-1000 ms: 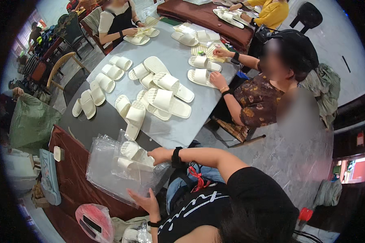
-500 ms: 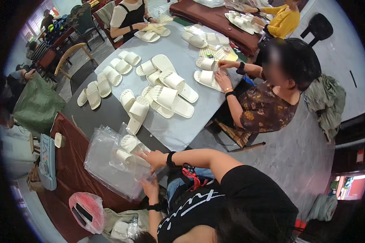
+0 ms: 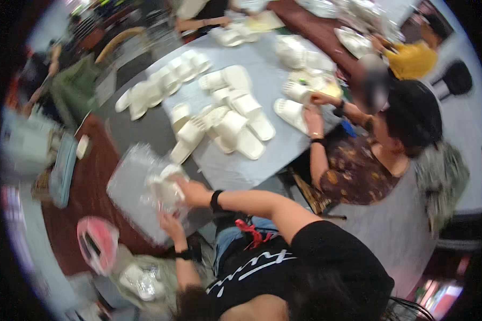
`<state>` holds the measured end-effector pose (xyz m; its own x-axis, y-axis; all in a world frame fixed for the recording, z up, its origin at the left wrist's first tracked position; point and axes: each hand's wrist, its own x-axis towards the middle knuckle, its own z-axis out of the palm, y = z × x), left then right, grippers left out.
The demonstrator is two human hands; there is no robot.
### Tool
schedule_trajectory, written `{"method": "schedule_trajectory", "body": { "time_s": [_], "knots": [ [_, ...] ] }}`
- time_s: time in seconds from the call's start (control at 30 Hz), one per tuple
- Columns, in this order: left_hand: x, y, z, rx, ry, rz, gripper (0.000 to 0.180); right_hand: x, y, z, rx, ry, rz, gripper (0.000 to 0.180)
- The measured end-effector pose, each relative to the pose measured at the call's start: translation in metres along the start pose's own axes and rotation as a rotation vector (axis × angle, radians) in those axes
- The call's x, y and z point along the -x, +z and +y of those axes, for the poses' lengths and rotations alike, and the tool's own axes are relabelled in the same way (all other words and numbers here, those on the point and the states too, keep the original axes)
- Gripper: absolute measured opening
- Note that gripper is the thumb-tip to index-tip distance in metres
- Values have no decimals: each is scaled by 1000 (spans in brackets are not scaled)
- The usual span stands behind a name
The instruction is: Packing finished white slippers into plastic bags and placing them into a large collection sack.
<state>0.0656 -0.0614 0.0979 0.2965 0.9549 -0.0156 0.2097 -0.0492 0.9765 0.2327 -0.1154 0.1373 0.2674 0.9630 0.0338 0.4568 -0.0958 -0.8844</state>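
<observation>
A pair of white slippers [image 3: 166, 186] lies over a stack of clear plastic bags [image 3: 136, 195] at the near left of the table. My right hand [image 3: 194, 192] is closed round the near end of the slippers. Just below it, my left hand [image 3: 171, 224] pinches what looks like the edge of a clear bag beside the slippers. Motion blurs the fingers and the plastic, so I cannot tell how far the slippers lie inside a bag.
Several white slippers [image 3: 233, 128] lie on the grey table [image 3: 211, 176], with a row of more [image 3: 163, 83] behind. At the right a co-worker [image 3: 359, 166] handles slippers. A brown-covered table [image 3: 85, 176], a pink plastic bag [image 3: 97, 243] and a blue stool [image 3: 63, 171] are at the left.
The view has turned, shifting the far scene rightward. My right hand has closed more round the slippers, which look lifted and tilted. My left hand stays at the bag edge.
</observation>
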Motion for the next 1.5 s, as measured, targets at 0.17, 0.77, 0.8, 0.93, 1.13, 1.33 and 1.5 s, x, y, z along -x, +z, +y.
{"method": "schedule_trajectory", "body": {
  "time_s": [0.17,0.77,0.8,0.93,1.13,1.33,1.5],
  "knots": [
    [-10,10,105,84,31,16,35,-40,-16,22,122,-87,65,19],
    [130,-110,93,-347,191,-65,33,24,61,-33,61,-309,-836,51],
    [132,-133,78,-532,186,-28,36,24,63,-29,68,-266,-786,39],
    [158,-239,-71,-770,-307,310,68,20,84,-37,9,-142,-712,20],
    [139,-323,-140,-1280,-597,-352,78,-5,181,-79,-457,201,-811,24],
    [185,-345,-158,-1032,-316,-443,17,-11,331,-166,-507,-509,-706,48],
    [156,-336,-110,-944,-122,-621,27,-57,397,-55,356,-169,-790,57]
  ]
}}
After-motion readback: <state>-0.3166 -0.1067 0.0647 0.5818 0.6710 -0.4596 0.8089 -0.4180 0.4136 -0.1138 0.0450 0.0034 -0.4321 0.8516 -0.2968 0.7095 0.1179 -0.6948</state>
